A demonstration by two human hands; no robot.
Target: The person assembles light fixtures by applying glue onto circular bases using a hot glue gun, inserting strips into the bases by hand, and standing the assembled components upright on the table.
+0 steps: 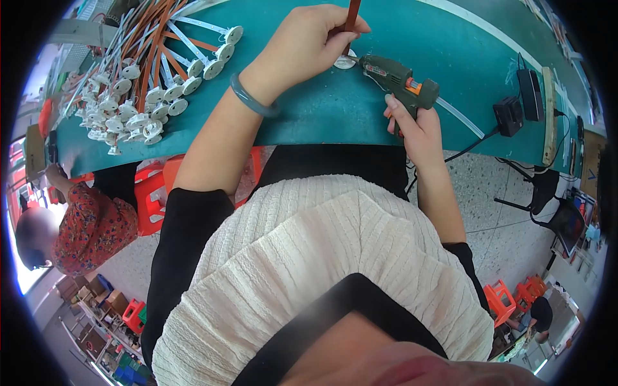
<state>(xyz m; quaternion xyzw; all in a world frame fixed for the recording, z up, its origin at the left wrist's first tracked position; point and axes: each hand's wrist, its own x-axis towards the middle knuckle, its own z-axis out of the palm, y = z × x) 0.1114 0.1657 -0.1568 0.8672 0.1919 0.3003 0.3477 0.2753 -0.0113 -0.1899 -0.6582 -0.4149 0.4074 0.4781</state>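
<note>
My left hand (315, 40) is closed around a reddish-brown flat stick (352, 16) near the far side of the green table. The stick stands upright, its lower end at a small round white base (345, 62). In my right hand (415, 125) is a dark green hot glue gun (396, 76), its nozzle pointing left and touching or very near the foot of the stick. A clear glue stick (460, 118) sticks out of the gun's rear. My left fingertips partly hide the stick.
A pile of white and brown sticks with round white bases (154, 106) covers the table's left part. A black power adapter (508, 116) and a power strip (549, 116) lie at the right. Another person (90, 225) sits at the left by red stools (149, 199).
</note>
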